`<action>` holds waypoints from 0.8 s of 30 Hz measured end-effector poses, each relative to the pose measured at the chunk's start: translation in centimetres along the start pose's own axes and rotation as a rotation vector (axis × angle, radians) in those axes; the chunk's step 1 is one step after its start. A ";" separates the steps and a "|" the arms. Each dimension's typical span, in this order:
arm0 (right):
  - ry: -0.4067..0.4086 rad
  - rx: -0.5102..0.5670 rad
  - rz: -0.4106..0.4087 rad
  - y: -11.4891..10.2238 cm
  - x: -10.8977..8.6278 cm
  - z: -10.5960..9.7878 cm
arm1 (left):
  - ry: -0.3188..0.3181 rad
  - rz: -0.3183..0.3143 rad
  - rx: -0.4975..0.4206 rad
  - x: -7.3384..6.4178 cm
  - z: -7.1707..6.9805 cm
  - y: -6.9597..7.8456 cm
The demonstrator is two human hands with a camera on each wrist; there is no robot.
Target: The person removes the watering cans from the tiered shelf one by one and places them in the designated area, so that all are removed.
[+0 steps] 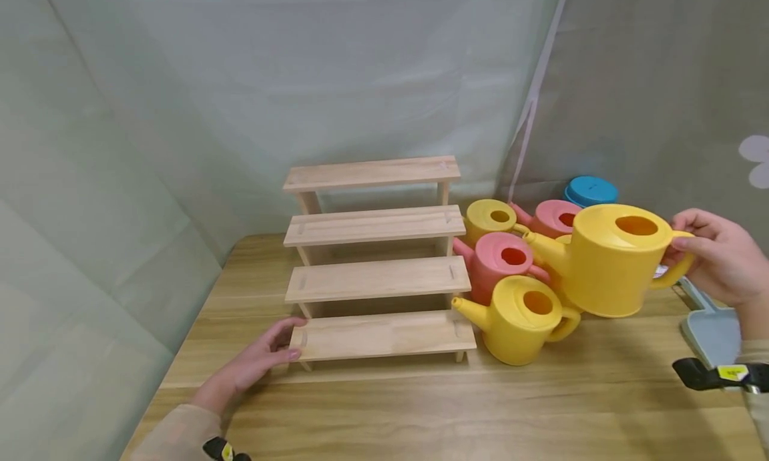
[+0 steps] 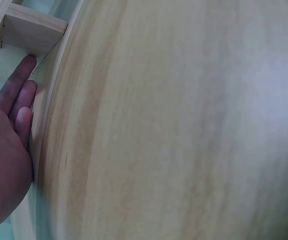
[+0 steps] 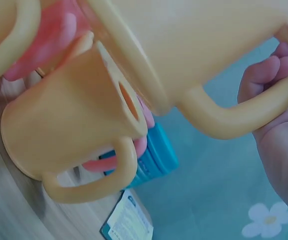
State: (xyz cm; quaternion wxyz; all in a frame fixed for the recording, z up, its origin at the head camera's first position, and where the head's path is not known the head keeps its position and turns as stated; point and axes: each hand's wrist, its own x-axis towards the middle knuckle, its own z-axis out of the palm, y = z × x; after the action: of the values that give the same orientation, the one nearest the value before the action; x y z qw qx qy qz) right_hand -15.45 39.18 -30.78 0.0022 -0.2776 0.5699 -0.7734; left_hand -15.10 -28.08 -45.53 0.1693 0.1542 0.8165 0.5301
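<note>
My right hand (image 1: 717, 254) grips the handle of a yellow watering can (image 1: 613, 267), raised above the table at the right. In the right wrist view the fingers curl round this handle (image 3: 223, 117). My left hand (image 1: 258, 361) holds the left end of the lowest step of a stepped wooden shelf (image 1: 378, 337), thumb at its front edge. The left wrist view shows the other fingers (image 2: 21, 90) beneath the step, close to a support. Beside the shelf stand a yellow watering can (image 1: 519, 324), a pink one (image 1: 498, 264) and several more behind.
A blue lidded container (image 1: 591, 191) stands at the back right. A grey-blue dustpan (image 1: 715, 331) lies on the wooden table (image 1: 420, 414) under my right arm. Pale cloth (image 1: 390, 67) hangs behind the shelf and along the left side.
</note>
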 end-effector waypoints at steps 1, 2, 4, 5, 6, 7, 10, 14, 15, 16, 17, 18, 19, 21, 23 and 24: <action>-0.015 0.036 -0.010 0.1 -0.2 -0.2 | -0.002 0.004 0.003 0.0 0.0 0.0; -0.031 0.077 -0.021 0.2 -0.4 -0.5 | -0.003 0.003 0.000 0.0 0.0 0.1; -0.041 0.143 -0.037 0.5 -0.8 -0.9 | -0.003 -0.001 -0.001 0.1 0.0 0.1; -0.042 0.165 -0.044 0.6 -1.0 -1.0 | -0.001 -0.011 -0.003 0.1 0.0 0.2; -0.047 0.195 -0.050 0.7 -1.2 -1.1 | 0.000 -0.016 0.000 0.1 0.0 0.2; -0.052 0.219 -0.056 0.7 -1.4 -1.3 | -0.001 -0.021 0.002 0.1 0.0 0.2; -0.091 0.285 -0.069 0.9 -1.9 -1.6 | 0.002 -0.041 0.001 0.1 0.0 0.2; -0.180 0.414 -0.048 1.0 -2.3 -2.0 | -0.005 -0.034 0.004 0.0 -0.1 0.2; -0.189 0.423 -0.038 1.0 -2.4 -2.1 | -0.011 -0.024 0.007 0.0 -0.1 0.2; -0.188 0.422 -0.027 1.0 -2.6 -2.2 | -0.011 -0.022 0.003 0.0 -0.1 0.2; -0.189 0.429 -0.014 1.1 -2.7 -2.2 | -0.016 -0.011 0.005 0.0 -0.1 0.2; -0.184 0.419 -0.004 1.1 -2.8 -2.3 | -0.015 -0.015 -0.001 0.0 -0.1 0.2; -0.182 0.403 0.004 1.2 -3.0 -2.4 | -0.017 -0.010 -0.002 0.0 -0.1 0.2; -0.177 0.393 0.016 1.3 -3.2 -2.4 | -0.021 -0.006 -0.008 0.0 -0.1 0.2; -0.174 0.394 0.019 1.7 -3.5 -2.4 | -0.028 0.004 -0.014 0.0 -0.1 0.3; -0.173 0.395 0.014 1.8 -3.6 -2.5 | -0.029 0.005 -0.016 0.0 -0.1 0.3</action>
State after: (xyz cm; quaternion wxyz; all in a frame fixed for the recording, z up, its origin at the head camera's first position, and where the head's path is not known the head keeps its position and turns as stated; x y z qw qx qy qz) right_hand -14.00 41.87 -34.44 0.1109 -0.3332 0.4067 -0.8433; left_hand -15.07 -28.05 -45.25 0.1807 0.1626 0.8092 0.5349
